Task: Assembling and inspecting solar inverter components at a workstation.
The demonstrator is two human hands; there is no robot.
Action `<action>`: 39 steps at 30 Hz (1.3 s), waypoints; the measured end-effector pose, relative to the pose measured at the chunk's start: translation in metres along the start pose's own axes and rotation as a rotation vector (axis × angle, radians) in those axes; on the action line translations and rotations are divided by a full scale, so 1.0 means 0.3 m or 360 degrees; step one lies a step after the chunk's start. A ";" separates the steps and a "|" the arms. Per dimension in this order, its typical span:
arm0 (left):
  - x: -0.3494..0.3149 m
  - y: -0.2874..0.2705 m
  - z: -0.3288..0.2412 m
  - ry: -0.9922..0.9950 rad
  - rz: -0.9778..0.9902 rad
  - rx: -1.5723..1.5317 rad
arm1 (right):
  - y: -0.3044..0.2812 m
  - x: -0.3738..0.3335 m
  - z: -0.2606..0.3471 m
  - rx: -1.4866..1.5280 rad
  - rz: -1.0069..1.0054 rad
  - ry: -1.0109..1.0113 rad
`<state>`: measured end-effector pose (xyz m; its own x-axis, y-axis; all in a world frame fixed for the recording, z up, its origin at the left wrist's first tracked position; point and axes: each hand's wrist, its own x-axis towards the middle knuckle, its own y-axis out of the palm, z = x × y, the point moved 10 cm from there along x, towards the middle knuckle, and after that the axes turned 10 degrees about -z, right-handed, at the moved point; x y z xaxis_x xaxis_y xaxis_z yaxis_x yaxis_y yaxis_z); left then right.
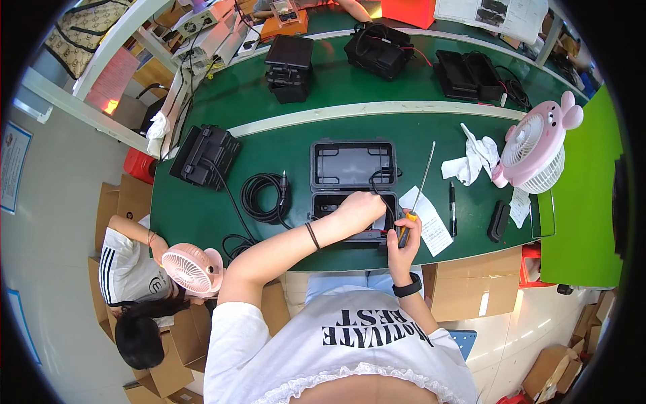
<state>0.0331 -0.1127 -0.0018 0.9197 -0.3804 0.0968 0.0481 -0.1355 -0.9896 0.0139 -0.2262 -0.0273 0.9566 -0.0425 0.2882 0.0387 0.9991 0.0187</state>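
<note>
A black plastic case lies on the green bench in front of me, its lid tipped back. My left hand reaches over the case's lower half with its fingers curled down. What those fingers grip, if anything, is hidden. A thin black cable loops beside that hand at the case's right side. At the near right corner of the case, my right hand is closed round the yellow and black handle of a screwdriver. Its long metal shaft points up and away. Under the shaft lies a printed sheet.
Left of the case are a coiled black cable and another black case. A pen, a small black object, white cloth and pink fan stand right. More cases sit behind the pale ledge. Someone is at left.
</note>
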 end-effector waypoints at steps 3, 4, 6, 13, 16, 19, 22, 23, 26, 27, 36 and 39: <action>-0.001 0.004 0.003 -0.0035 0.0009 -0.0002 | -0.002 -0.002 -0.005 0.0012 -0.0003 0.0013; -0.002 0.003 0.004 -0.0038 0.0002 0.0000 | -0.004 -0.002 0.000 0.0004 -0.0008 -0.0016; -0.004 -0.007 0.002 -0.0033 -0.0043 -0.0101 | -0.002 -0.002 -0.008 0.0022 0.0008 0.0014; -0.047 0.012 -0.006 0.0164 0.0088 -0.0079 | -0.003 -0.001 -0.008 0.0022 0.0036 -0.0003; -0.063 0.019 0.001 0.0135 0.0125 0.0009 | -0.003 -0.001 -0.011 0.0032 0.0050 0.0003; -0.064 0.013 -0.004 0.0102 0.0121 0.0079 | -0.004 -0.001 -0.014 0.0031 0.0043 -0.0012; -0.054 0.007 -0.010 0.0040 0.0127 0.0110 | -0.004 -0.002 -0.020 0.0018 0.0048 -0.0007; -0.049 0.003 -0.010 0.0017 0.0122 0.0109 | -0.003 -0.001 -0.028 0.0040 0.0051 0.0029; -0.030 -0.015 -0.013 0.0002 0.0087 0.0106 | -0.001 0.000 -0.026 0.0037 0.0073 0.0013; -0.025 -0.020 -0.015 0.0008 0.0095 0.0092 | -0.002 0.000 -0.020 0.0031 0.0062 -0.0023; -0.063 -0.237 0.124 -0.0197 0.0399 -0.1161 | -0.007 -0.009 -0.041 0.0039 0.0016 0.0001; -0.079 -0.457 0.415 -0.0346 -0.0402 -0.1169 | -0.003 -0.009 -0.050 0.0053 0.0030 0.0027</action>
<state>0.0532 0.0287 0.1185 0.9741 -0.0815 0.2108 0.0660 -0.7894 -0.6104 0.0155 -0.2267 -0.0425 0.9618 -0.0235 0.2728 0.0115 0.9989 0.0455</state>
